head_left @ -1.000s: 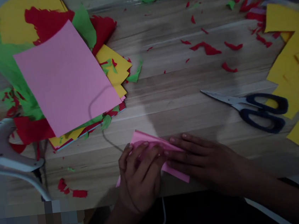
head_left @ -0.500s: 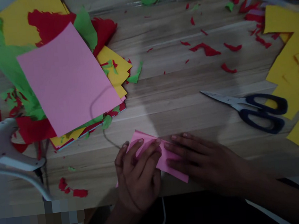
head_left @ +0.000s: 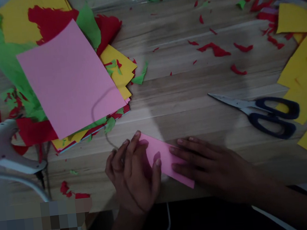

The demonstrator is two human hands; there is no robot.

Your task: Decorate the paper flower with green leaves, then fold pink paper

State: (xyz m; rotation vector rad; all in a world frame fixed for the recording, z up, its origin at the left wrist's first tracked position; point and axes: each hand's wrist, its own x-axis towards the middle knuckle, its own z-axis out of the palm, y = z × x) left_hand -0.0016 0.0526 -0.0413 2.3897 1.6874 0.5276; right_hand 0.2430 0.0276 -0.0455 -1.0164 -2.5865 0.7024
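Note:
A small piece of pink paper point(head_left: 161, 149), seemingly folded into a strip, lies slantwise near the table's front edge. My right hand point(head_left: 210, 164) rests flat on its right part with the fingers stretched out. Over its left end is my left hand point(head_left: 135, 175), with bent fingers and the thumb apart; a fingertip is at the paper's upper left corner. That hand covers the paper's left end. To the right of both hands lies a pair of scissors point(head_left: 254, 110) with dark blue handles, its blades together and pointing left.
A large pink sheet point(head_left: 70, 83) tops a pile of coloured paper at the left. Below it is a white glue-gun-shaped tool point(head_left: 3, 149) with a cord. Yellow paper pieces point(head_left: 300, 77) lie at the right. Red scraps point(head_left: 215, 49) are scattered across the wooden table point(head_left: 179, 97).
My left hand has slid left along the pink paper and its thumb has spread away, uncovering more of the paper's middle. The right hand has stayed in place. The view has shifted slightly.

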